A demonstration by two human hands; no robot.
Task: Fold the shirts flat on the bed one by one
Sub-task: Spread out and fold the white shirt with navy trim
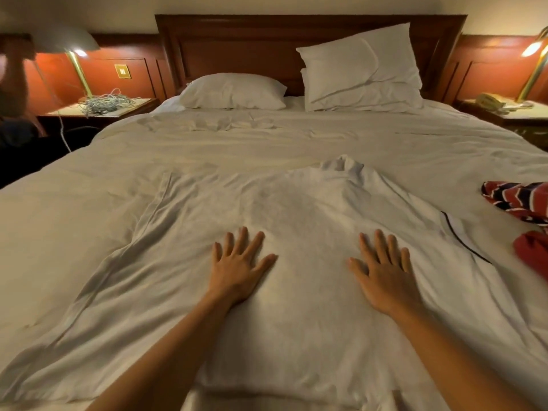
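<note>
I am pressing my left hand (pixel 240 268) and right hand (pixel 382 271), fingers spread flat, on a white cotton shirt (pixel 296 209) lying across the white-sheeted bed (pixel 59 232)

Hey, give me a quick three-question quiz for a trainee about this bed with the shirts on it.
1. True or false: the left hand and right hand rest flat on the white shirt.
2. Relative to the white shirt, the red striped garment lies: A to its left, B to its right, C on top of it.
3. What lies on the left nightstand?

Key: 1 true; 2 B; 3 a tangle of cables.
</note>
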